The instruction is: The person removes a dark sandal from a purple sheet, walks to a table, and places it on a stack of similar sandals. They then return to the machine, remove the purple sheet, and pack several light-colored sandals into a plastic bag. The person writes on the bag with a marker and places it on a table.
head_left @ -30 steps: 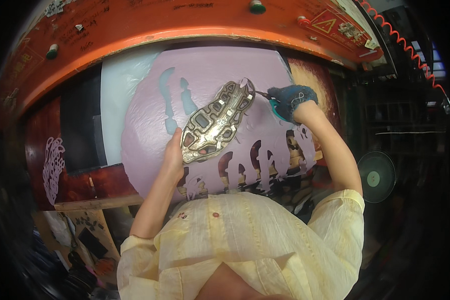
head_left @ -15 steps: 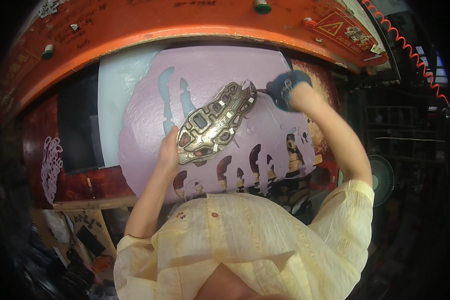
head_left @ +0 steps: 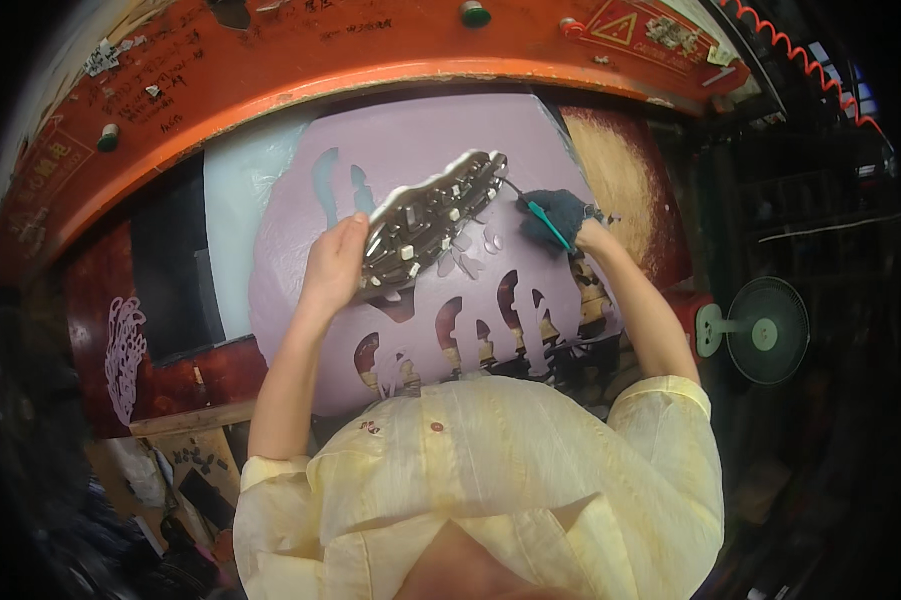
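My left hand (head_left: 339, 262) is closed on the lower left end of a metal cutting die (head_left: 426, 222), a long, curved frame with cut-out cells and small white blocks. The die is tilted on edge above a purple sheet (head_left: 421, 125). My right hand (head_left: 559, 218), in a dark blue glove, grips a tool with a teal handle (head_left: 546, 218). Its thin dark tip reaches toward the die's upper right end; whether they touch I cannot tell. Small purple cut pieces (head_left: 463, 258) lie below the die.
Curved holes (head_left: 511, 290) run along the sheet's near edge. Purple scrap strips (head_left: 124, 350) lie on the dark red table at far left. An orange machine beam (head_left: 321, 55) spans the back. A fan (head_left: 768, 330) stands at right, with a red coiled hose (head_left: 796, 60) above.
The die has been tipped up from nearly flat onto its edge. My right hand has come down and left, and small purple pieces now show below the die. The whole view has shifted somewhat.
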`<state>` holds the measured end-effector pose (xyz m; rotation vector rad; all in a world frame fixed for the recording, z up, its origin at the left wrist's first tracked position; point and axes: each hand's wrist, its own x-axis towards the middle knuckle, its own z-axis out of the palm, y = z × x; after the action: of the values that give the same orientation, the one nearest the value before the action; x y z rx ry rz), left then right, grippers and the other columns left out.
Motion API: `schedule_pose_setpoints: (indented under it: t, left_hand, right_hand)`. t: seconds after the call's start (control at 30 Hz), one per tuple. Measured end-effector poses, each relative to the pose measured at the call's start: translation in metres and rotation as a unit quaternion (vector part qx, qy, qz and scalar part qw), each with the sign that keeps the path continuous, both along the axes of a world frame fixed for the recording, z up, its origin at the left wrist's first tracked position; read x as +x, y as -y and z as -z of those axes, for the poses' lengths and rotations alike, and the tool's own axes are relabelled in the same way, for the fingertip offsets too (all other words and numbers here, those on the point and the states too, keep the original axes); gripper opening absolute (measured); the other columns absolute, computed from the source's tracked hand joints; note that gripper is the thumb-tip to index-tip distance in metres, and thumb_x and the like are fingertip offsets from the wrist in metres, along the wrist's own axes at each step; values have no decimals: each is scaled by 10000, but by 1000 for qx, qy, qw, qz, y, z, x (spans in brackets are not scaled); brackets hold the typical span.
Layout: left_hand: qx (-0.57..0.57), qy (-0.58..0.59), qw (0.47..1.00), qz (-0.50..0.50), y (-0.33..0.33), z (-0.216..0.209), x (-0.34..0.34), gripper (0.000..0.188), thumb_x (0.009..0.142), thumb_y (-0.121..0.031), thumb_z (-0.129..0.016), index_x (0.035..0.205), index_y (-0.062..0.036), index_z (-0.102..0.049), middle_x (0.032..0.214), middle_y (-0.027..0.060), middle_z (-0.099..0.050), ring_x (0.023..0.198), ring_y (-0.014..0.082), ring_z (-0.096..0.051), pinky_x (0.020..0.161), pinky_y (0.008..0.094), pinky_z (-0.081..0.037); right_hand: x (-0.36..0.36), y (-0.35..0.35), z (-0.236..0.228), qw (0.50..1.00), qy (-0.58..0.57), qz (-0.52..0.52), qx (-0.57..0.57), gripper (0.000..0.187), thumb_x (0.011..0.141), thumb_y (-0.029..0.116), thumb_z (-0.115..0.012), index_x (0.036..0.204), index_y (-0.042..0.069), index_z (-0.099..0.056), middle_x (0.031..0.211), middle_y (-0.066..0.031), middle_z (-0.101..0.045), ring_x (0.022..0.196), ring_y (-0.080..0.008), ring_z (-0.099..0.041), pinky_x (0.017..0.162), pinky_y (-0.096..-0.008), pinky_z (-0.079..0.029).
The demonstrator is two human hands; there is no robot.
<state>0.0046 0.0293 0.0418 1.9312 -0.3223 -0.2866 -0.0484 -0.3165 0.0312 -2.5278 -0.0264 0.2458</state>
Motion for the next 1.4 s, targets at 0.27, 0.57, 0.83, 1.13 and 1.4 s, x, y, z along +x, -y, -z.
schedule_pose_setpoints:
  t: [0.27, 0.57, 0.83, 1.13, 1.4]
  left_hand:
    - [-252, -317, 907, -118, -3, 34, -4, 413, 981, -316, -350, 994, 44, -552, 855, 116, -611, 726, 216, -630, 583, 339, -541]
    - [-332, -360, 869, -75, -2, 36, -22, 522, 993, -345, -241, 1138, 83, -503, 969, 171, -633, 727, 254, -658, 611, 348, -567]
    - [-273, -309, 908, -74, 0, 33, -30, 509, 984, -334, -271, 1096, 101, -511, 962, 194, -629, 714, 256, -663, 587, 334, -576]
    - [-285, -354, 884, -114, 0, 42, -33, 537, 991, -352, -230, 1130, 90, -502, 940, 189, -638, 664, 250, -656, 591, 343, -570]
    - [-179, -156, 964, -117, 10, 40, -37, 472, 984, -322, -296, 883, 40, -581, 782, 150, -627, 604, 247, -587, 586, 358, -454]
  right_hand:
    - [-4, -40, 35, 945, -104, 68, 304, 232, 775, 168, -621, 968, 39, -619, 876, -112, -649, 735, -243, -626, 668, -337, -497]
    - [-1, -68, 31, 897, 0, 252, 362, 488, 769, 206, -639, 1205, 20, -524, 866, -67, -632, 634, -134, -575, 549, -246, -457]
    - [-12, -49, 0, 990, 20, 133, -52, 446, 818, 375, -531, 1177, 112, -557, 1136, -180, -593, 1030, -372, -568, 881, -421, -442]
    - [4, -56, -54, 969, -73, 108, -209, 369, 851, 345, -462, 1158, 176, -579, 1068, -165, -621, 1004, -368, -577, 853, -441, -454]
    - [45, -59, -68, 894, -161, -52, -415, 278, 802, 180, -531, 1052, 112, -631, 1058, -137, -642, 956, -304, -627, 787, -398, -498]
